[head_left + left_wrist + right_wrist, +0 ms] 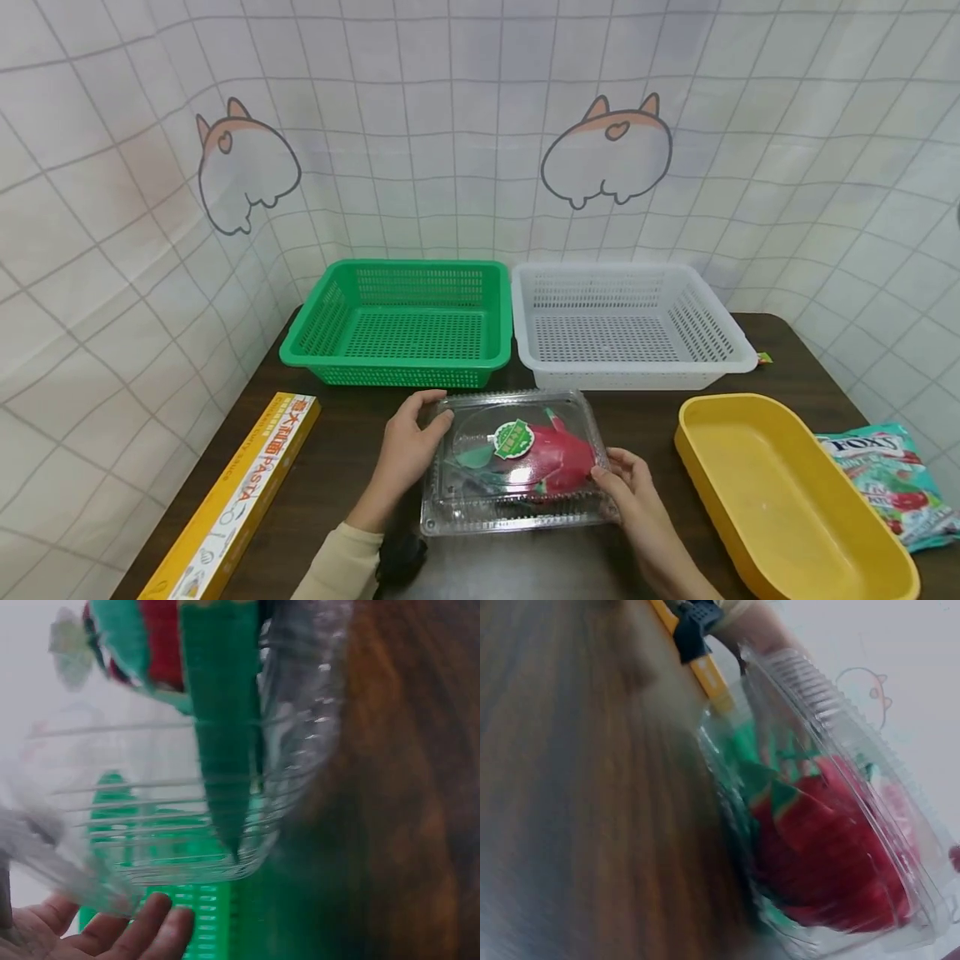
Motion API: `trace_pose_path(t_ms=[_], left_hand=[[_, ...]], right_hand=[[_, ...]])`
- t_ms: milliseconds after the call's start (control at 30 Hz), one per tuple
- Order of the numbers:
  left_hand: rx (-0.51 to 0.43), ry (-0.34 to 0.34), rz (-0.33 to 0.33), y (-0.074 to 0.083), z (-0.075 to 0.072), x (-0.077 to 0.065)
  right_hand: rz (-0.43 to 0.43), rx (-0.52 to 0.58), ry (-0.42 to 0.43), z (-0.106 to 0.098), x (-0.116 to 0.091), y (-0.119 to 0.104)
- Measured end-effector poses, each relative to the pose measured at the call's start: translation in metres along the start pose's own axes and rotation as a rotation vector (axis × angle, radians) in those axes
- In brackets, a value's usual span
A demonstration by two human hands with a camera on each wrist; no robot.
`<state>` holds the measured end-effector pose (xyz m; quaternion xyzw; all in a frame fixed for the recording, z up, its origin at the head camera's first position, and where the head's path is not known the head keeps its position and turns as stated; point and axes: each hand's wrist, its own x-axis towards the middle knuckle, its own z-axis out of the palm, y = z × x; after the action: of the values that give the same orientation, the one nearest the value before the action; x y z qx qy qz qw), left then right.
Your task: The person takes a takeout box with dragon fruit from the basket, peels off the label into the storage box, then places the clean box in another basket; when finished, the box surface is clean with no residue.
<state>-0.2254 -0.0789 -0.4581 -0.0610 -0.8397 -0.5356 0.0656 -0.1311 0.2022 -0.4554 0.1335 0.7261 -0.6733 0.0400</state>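
A clear plastic clamshell box (480, 508) is between my two hands in the head view, its lid down. Inside lies a red dragon fruit (564, 460) with green pointed leaves, seen close up in the right wrist view as a red dragon fruit (825, 855) through the plastic. A round green-and-white sticker (513, 439) is on the lid. My left hand (408, 446) grips the box's left side near the far corner, thumb over the edge. The right hand (633, 492) pinches the right edge, thumb on top.
Behind the box stand a green basket (408, 375) and a white basket (622, 377), side by side. A long yellow pasta box (232, 500) lies at left. At right are a yellow tray (795, 500) and a Foxy's candy bag (892, 479). A tiled-pattern curtain (457, 125) hangs behind.
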Motion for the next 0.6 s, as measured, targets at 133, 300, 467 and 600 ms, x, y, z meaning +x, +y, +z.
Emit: trace_pose_path(t_ms=[133,300,467,600], left_hand=[[-0.024,0.014,-0.011,-0.005,0.005,0.001],[-0.082,0.051,-0.028,-0.010,0.012,0.004],[-0.125,0.053,-0.049,-0.010,0.018,0.008],[-0.160,0.042,-0.049,-0.005,0.018,0.009]], right_hand=[[-0.186,-0.142,0.041,-0.003,0.004,-0.011],[-0.437,-0.290,0.085,0.000,0.016,-0.030],[-0.612,-0.398,0.053,0.011,0.031,-0.040],[-0.737,-0.507,-0.044,0.019,0.040,-0.045]])
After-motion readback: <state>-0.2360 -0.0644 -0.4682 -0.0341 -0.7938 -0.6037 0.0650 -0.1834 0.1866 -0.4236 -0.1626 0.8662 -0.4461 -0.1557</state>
